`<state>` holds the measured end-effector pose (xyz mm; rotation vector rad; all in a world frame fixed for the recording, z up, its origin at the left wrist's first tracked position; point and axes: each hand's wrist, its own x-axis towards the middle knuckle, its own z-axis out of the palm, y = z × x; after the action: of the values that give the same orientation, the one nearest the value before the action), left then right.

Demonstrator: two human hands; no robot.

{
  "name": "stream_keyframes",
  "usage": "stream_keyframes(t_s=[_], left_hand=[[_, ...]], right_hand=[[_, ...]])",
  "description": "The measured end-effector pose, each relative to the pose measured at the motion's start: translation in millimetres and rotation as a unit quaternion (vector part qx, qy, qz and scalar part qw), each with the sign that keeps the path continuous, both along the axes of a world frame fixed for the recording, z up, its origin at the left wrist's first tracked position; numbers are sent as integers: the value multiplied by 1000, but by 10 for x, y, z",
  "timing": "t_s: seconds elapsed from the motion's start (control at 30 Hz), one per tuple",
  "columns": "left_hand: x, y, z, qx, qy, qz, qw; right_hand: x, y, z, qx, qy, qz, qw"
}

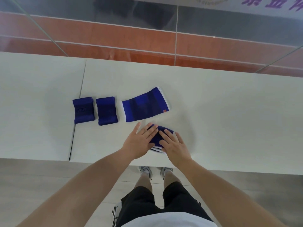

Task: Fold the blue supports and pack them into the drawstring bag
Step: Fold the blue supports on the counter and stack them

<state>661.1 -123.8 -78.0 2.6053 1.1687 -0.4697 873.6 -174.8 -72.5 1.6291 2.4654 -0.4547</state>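
Observation:
Four blue supports lie on the white table (213,112). Two small folded ones sit side by side at the left: one (83,110) and another (106,110). A larger flat support (145,106) with white edges lies unfolded in the middle. Nearest the front edge is a folded support (157,137) with white edges showing. My left hand (139,141) and my right hand (175,145) press flat on it with straight fingers. No drawstring bag is in view.
The table is made of two white tops with a seam (78,102) at the left. A tiled wall (147,35) rises just behind the far edge. My legs and shoes (155,172) stand below the front edge.

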Motion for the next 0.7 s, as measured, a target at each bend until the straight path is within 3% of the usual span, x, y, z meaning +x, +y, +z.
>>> stream_keyframes(t_s=[0.13, 0.27, 0.43, 0.57, 0.7], left_hand=[[-7, -148, -13, -6, -12, 69, 998], [-26, -56, 64, -22, -39, 48, 998], [-139, 176, 230, 30, -82, 75, 993], [-209, 416, 231, 48, -98, 205, 973], [-120, 634, 237, 10, -101, 326, 940]], right_hand=[[6, 177, -38, -26, -9, 38, 999], [82, 294, 73, -25, 20, 49, 998], [15, 773, 299, 29, 131, -99, 986], [-5, 1234, 322, 13, 123, -167, 978], [-60, 1502, 237, 15, 57, -14, 998]])
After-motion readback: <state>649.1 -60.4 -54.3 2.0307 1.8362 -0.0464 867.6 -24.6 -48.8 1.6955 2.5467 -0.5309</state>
